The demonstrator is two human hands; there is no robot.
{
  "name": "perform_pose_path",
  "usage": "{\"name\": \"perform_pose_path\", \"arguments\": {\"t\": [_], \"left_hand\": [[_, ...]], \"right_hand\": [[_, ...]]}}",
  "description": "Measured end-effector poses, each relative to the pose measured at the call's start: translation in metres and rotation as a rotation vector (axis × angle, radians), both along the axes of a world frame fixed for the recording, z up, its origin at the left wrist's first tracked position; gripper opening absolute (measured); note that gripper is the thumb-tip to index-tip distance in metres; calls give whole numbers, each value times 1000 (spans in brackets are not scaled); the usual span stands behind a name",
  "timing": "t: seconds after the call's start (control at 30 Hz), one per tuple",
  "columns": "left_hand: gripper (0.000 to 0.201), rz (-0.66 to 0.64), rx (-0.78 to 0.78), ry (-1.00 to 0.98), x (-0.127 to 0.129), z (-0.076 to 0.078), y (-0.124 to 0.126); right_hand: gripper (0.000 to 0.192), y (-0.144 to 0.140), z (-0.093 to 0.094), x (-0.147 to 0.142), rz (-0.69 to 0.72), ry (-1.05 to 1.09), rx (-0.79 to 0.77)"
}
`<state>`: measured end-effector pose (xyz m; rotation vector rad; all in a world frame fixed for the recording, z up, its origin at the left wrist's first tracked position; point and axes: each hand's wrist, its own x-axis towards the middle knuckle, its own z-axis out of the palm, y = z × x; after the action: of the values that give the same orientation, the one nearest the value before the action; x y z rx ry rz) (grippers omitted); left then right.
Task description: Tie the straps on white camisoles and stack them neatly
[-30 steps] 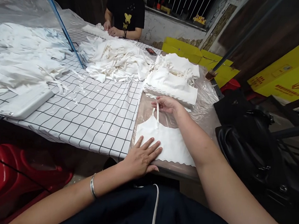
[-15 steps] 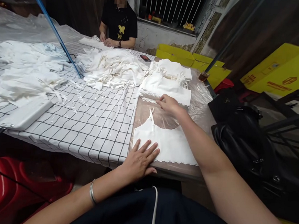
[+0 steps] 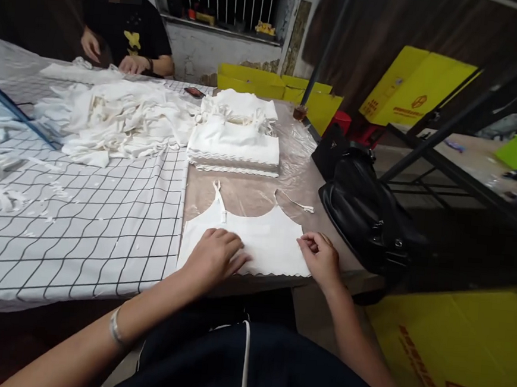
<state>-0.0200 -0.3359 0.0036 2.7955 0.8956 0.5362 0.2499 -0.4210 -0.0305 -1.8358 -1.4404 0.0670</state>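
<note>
A white strappy top (image 3: pixel 261 238) with a scalloped hem lies flat near the table's front edge. My left hand (image 3: pixel 213 255) rests on its lower left part, fingers curled onto the cloth. My right hand (image 3: pixel 320 258) pinches the top's right edge. One strap (image 3: pixel 219 196) points away from me; the other strap (image 3: pixel 296 202) trails off to the right. Behind the top sits a neat stack of folded white tops (image 3: pixel 235 144).
A loose heap of white garments (image 3: pixel 116 117) covers the checked tablecloth (image 3: pixel 94 228). Another person in a black shirt (image 3: pixel 132 34) works at the far end. A black bag (image 3: pixel 365 208) sits right of the table. Yellow boxes (image 3: pixel 414 86) stand behind and at lower right.
My right hand left the strap near the stack and came back to the top's right edge. My left hand curled its fingers on the cloth. My view swung to the right.
</note>
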Motion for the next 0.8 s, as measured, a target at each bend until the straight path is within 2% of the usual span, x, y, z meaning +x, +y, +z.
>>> {"name": "perform_pose_path", "arguments": {"t": [0.07, 0.13, 0.2, 0.3, 0.4, 0.5, 0.63, 0.8], "left_hand": [[38, 78, -97, -63, 40, 17, 23], [40, 182, -216, -66, 82, 24, 50], [42, 286, -278, -3, 121, 21, 77], [38, 391, -358, 23, 159, 7, 107], [23, 412, -484, -22, 177, -3, 126], [18, 403, -596, -64, 184, -2, 141], [15, 404, -737, -191, 188, 11, 164], [18, 400, -797, -361, 189, 39, 190]], "right_hand": [[19, 7, 5, -8, 39, -41, 56], [20, 11, 5, -22, 173, -123, 45], [26, 11, 0, -39, 303, -224, -32], [37, 6, -9, -60, 347, -328, -161], [40, 1, -12, -67, 331, -329, -211], [40, 0, -10, -65, 341, -308, -219], [42, 0, -10, -64, 362, -289, -220], [42, 0, -11, -65, 362, -258, -207]]}}
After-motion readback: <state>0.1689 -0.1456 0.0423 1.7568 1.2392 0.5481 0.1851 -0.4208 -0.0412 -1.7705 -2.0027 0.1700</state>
